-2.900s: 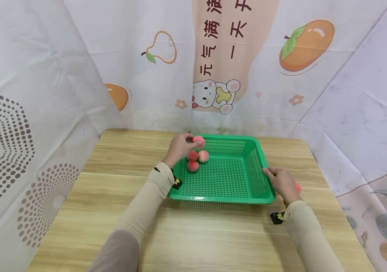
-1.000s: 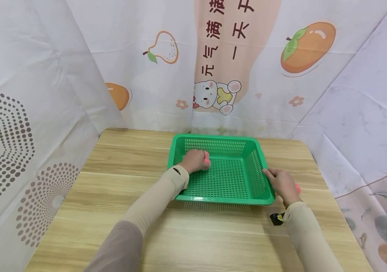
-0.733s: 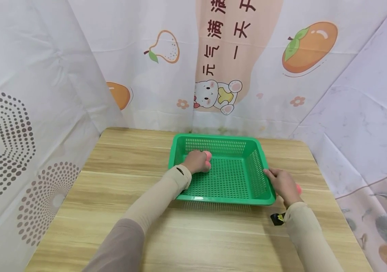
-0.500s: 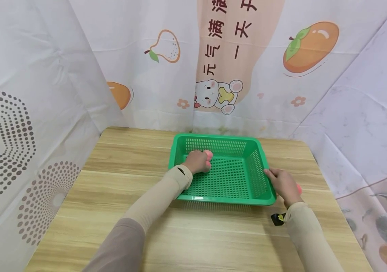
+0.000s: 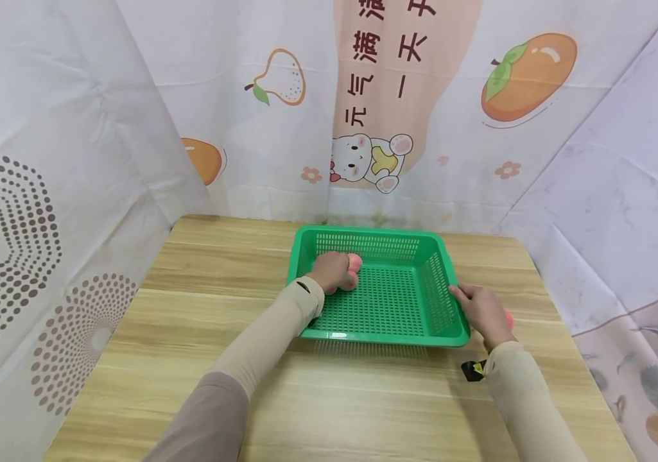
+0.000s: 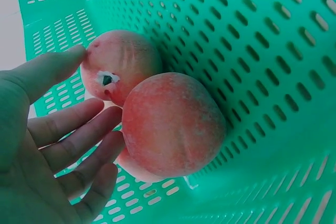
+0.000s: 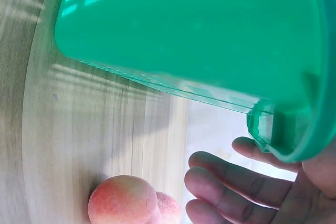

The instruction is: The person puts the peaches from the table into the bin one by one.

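A green plastic basket (image 5: 386,339) with slotted walls sits on the wooden table. My left hand (image 5: 330,271) is inside its left part among several peaches (image 5: 354,262). In the left wrist view its fingers are loosely spread, with the thumb and index finger against the side of one peach (image 6: 122,61). A second, larger peach (image 6: 173,124) lies against that one, and a third (image 6: 139,170) is mostly hidden below. At the basket's right side my right hand (image 5: 483,314) holds the rim, thumb on top and other fingers outside.
Two peaches (image 7: 123,200) lie on the table (image 7: 73,145) outside the basket, beyond the right hand; in the head view one peach (image 5: 509,319) peeks out behind that hand. A printed curtain (image 5: 282,141) hangs along the table's back edge.
My left hand has carried a peach from above the basket's back left down inside, then eased slightly left, exposing more of the peaches. The right hand has stayed on the rim.
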Action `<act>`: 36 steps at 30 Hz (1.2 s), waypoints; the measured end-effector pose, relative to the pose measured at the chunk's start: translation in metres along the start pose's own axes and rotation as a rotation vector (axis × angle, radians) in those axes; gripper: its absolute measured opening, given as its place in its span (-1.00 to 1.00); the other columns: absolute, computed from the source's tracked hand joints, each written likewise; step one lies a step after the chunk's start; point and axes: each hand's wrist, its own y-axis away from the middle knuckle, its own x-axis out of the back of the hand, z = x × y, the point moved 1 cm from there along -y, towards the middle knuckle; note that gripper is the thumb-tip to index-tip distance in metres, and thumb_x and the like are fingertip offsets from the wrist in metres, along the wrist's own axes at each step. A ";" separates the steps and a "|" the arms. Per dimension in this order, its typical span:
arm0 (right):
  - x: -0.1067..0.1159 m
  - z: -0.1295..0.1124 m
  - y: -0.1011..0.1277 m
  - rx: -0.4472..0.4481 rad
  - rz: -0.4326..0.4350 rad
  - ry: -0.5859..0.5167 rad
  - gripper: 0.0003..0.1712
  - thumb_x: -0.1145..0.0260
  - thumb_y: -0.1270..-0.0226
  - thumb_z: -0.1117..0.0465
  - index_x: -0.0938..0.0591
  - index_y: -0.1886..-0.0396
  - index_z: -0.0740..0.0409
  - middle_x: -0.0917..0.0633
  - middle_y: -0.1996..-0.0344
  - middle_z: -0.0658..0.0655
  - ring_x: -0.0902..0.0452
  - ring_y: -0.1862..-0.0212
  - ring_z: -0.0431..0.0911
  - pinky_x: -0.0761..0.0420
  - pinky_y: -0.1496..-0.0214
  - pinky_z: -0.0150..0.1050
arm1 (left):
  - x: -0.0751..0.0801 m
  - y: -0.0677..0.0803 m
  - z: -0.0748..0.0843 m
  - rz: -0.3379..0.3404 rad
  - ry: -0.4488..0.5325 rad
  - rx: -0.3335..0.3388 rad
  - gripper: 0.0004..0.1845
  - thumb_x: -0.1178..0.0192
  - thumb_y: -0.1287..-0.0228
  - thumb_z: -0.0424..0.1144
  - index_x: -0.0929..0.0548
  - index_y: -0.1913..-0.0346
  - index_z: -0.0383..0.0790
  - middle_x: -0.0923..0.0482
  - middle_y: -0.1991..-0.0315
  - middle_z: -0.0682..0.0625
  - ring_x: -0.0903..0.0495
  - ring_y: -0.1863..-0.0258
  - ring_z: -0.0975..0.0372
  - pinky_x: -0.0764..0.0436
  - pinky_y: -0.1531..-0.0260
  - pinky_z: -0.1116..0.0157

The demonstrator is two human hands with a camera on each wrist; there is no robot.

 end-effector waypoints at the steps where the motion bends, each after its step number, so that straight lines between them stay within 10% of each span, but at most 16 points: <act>1: 0.000 0.000 0.000 0.002 -0.001 0.000 -0.21 0.12 -0.51 -0.27 -0.25 -0.47 0.19 -0.68 0.15 0.22 -0.52 0.24 -0.04 -0.51 0.09 -0.10 | 0.000 0.000 0.000 0.003 0.000 -0.006 -0.41 -0.21 -0.35 -0.08 -0.11 0.74 -0.03 0.09 0.71 0.09 0.04 0.65 0.25 -0.07 0.55 0.33; 15: 0.001 0.000 0.000 0.011 0.003 0.015 -0.24 0.11 -0.53 -0.24 -0.28 -0.45 0.21 -0.68 0.19 0.24 -0.52 0.24 -0.01 -0.51 0.06 -0.08 | 0.007 0.001 -0.006 -0.026 0.177 0.063 -0.59 -0.16 -0.36 -0.12 -0.34 0.66 -0.03 -0.20 0.65 0.10 -0.22 0.57 0.23 -0.28 0.47 0.33; 22: 0.001 0.000 0.001 0.042 0.020 0.034 -0.25 0.13 -0.54 -0.22 -0.29 -0.44 0.24 -0.49 -0.27 0.40 -0.51 -0.13 0.19 -0.46 -0.19 0.19 | 0.023 0.001 -0.011 -0.050 0.229 0.143 -0.48 -0.23 -0.34 -0.06 -0.24 0.71 -0.08 -0.02 0.70 0.10 0.00 0.64 0.26 -0.12 0.55 0.32; 29: 0.001 0.000 0.000 0.028 0.008 0.015 -0.23 0.13 -0.53 -0.24 -0.27 -0.46 0.22 -0.47 -0.29 0.39 -0.51 -0.11 0.16 -0.47 -0.18 0.17 | 0.028 -0.001 -0.010 -0.021 0.187 0.148 -0.59 -0.18 -0.38 -0.06 -0.39 0.61 -0.13 -0.15 0.65 0.09 -0.11 0.62 0.26 -0.19 0.55 0.33; 33: 0.001 0.000 0.000 0.026 0.016 0.009 -0.23 0.11 -0.52 -0.24 -0.29 -0.45 0.21 -0.52 -0.24 0.38 -0.54 -0.05 0.13 -0.51 -0.13 0.13 | 0.031 0.003 -0.008 0.016 0.210 0.144 -0.73 -0.15 -0.41 -0.04 -0.68 0.11 -0.17 -0.65 0.19 0.02 -0.60 0.18 0.21 -0.59 0.14 0.26; 36: 0.001 0.000 0.000 0.019 0.027 0.009 -0.22 0.11 -0.52 -0.26 -0.30 -0.44 0.21 -0.53 -0.22 0.39 -0.55 0.01 0.10 -0.53 -0.07 0.08 | 0.034 0.004 -0.007 0.052 0.237 0.128 -0.62 -0.13 -0.43 -0.04 -0.63 -0.17 -0.14 -0.60 -0.16 -0.03 -0.55 -0.18 0.10 -0.55 -0.14 0.14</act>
